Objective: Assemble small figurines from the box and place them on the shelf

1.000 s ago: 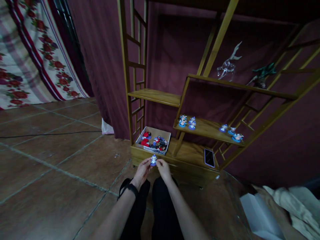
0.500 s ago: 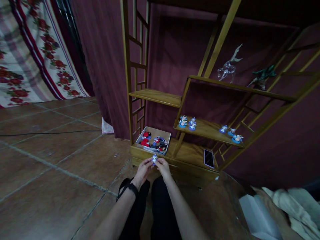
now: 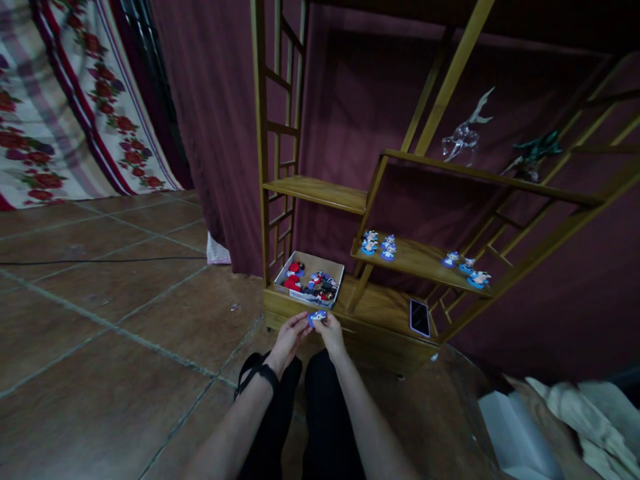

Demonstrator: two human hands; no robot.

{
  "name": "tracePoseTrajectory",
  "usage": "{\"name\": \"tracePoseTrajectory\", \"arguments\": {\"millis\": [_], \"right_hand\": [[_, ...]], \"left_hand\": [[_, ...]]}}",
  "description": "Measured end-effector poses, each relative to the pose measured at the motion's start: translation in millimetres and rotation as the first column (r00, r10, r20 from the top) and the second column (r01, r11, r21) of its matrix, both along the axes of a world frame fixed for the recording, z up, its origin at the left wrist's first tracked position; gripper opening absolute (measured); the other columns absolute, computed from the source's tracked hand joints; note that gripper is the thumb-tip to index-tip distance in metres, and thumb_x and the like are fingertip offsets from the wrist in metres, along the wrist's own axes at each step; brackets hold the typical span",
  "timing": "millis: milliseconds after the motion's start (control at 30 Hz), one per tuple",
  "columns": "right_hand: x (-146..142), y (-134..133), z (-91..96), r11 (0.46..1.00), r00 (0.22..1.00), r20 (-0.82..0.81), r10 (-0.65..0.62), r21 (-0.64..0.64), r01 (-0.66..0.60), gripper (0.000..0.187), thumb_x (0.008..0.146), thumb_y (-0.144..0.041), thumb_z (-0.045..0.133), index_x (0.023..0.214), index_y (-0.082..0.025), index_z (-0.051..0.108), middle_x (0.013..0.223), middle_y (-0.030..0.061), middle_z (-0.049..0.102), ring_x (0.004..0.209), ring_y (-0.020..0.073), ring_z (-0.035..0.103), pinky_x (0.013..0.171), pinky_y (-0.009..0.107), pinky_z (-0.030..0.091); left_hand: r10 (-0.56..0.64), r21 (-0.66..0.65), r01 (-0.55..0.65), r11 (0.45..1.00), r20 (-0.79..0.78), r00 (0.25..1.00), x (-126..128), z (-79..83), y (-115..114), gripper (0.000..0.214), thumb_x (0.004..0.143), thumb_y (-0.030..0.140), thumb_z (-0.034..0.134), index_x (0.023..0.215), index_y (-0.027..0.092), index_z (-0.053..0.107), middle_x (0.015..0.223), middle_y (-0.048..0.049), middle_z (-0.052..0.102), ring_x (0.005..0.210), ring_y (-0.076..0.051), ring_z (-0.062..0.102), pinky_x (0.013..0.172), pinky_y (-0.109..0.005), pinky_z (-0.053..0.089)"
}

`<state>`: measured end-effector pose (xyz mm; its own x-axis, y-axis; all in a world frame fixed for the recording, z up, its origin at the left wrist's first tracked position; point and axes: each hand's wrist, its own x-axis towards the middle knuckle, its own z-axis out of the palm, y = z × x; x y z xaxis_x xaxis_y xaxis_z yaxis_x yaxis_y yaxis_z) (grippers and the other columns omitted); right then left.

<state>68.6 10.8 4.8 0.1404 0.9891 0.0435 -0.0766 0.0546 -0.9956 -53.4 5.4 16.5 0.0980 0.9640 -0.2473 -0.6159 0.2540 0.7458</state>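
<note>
A small purple-and-white figurine (image 3: 317,318) is held in front of the low drawer of a wooden shelf unit, lying tilted on its side. My right hand (image 3: 331,333) pinches it by thumb and fingers. From the other side, the fingertips of my left hand (image 3: 291,337) close on its purple base. Just beyond my hands, a shallow cardboard box (image 3: 294,292) with red, dark and blue figurines sits on the bottom shelf. Similar figurines (image 3: 389,248) stand in a group on the middle shelf, and further ones (image 3: 450,259) are at its right end.
A phone (image 3: 419,318) lies on the bottom shelf to the right. Higher up are a clear glass deer (image 3: 461,141) and a dark green ornament (image 3: 535,150). A white box (image 3: 515,430) and cloth lie on the floor at right. A black cable (image 3: 100,261) crosses the tiles.
The figurine has gone from upright to tilted sideways and moved slightly right with my hands. The whole view has shifted a little.
</note>
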Motion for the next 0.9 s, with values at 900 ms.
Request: {"name": "tracePoseTrajectory", "arguments": {"millis": [900], "right_hand": [[-2.3, -8.0, 8.7, 1.000, 1.000, -0.008, -0.004, -0.020, 0.004, 0.029, 0.065, -0.032, 0.059, 0.090, -0.018, 0.061, 0.085, 0.0037, 0.066, 0.075, 0.0166, 0.060, 0.059, 0.025, 0.047]], "left_hand": [[-0.070, 0.002, 0.070, 0.998, 0.016, 0.997, -1.7, -3.0, 0.9, 0.031, 0.065, 0.008, 0.068, 0.096, 0.014, 0.065, 0.090, -0.0083, 0.069, 0.073, -0.012, 0.063, 0.069, -0.022, 0.049]]}}
